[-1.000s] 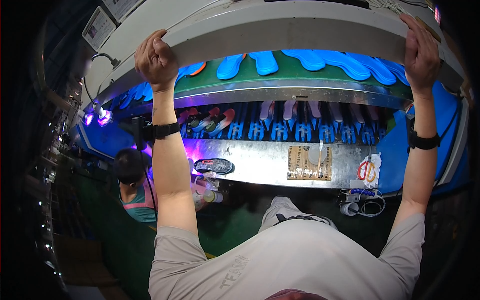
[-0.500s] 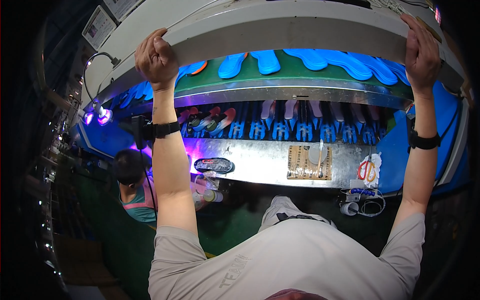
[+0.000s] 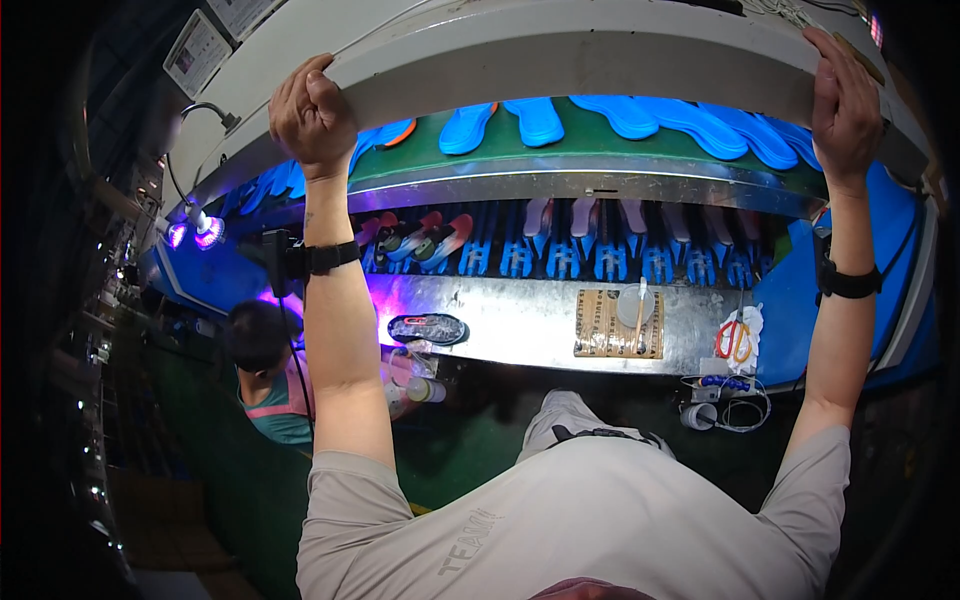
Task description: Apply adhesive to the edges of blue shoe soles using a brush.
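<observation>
Blue insoles (image 3: 468,128) shifted right; left hand (image 3: 312,120) (curled, grip unclear) and flattened right hand (image 3: 846,115) rest on hood (image 3: 560,60); slipping risks belt (image 3: 580,152) contact.

A: Hood (image 3: 600,45) colour?
B: Plain off-white, greyer on the front face.
A: Belt (image 3: 580,153)?
B: Green. Insoles (image 3: 532,122) on it bright blue, orange trim on one toward its left end.
A: Bench (image 3: 520,335)?
B: Silver, violet glow at left end. Shoe (image 3: 428,329) there: black, red mark. Front edge, right of centre: board (image 3: 592,342), brown, dark print rows. Right end: scissors (image 3: 741,347), red and orange loops.
</observation>
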Demonstrator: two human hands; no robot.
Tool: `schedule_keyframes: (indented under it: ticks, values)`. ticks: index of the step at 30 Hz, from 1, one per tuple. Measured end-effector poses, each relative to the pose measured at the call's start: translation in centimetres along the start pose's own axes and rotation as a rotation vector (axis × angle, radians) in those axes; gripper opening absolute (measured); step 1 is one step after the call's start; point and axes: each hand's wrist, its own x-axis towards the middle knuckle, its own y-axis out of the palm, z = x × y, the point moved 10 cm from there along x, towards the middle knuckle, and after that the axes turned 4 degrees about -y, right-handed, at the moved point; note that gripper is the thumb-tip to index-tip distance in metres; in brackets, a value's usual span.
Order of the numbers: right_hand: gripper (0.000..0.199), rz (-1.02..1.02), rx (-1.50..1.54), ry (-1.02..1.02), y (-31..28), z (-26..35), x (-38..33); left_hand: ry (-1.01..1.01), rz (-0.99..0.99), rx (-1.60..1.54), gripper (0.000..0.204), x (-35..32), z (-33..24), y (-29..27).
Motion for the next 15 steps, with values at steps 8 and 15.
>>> schedule_keyframes:
  ticks: [8,15]
  values:
    - [0.028,-0.001,-0.015,-0.006,-0.1,-0.1,0.0,0.002,-0.008,-0.015,0.036,0.0,0.1,0.1]
    - [0.028,-0.005,-0.007,-0.015,0.0,0.0,0.1,0.003,0.004,-0.015,0.036,0.0,0.1,0.0]
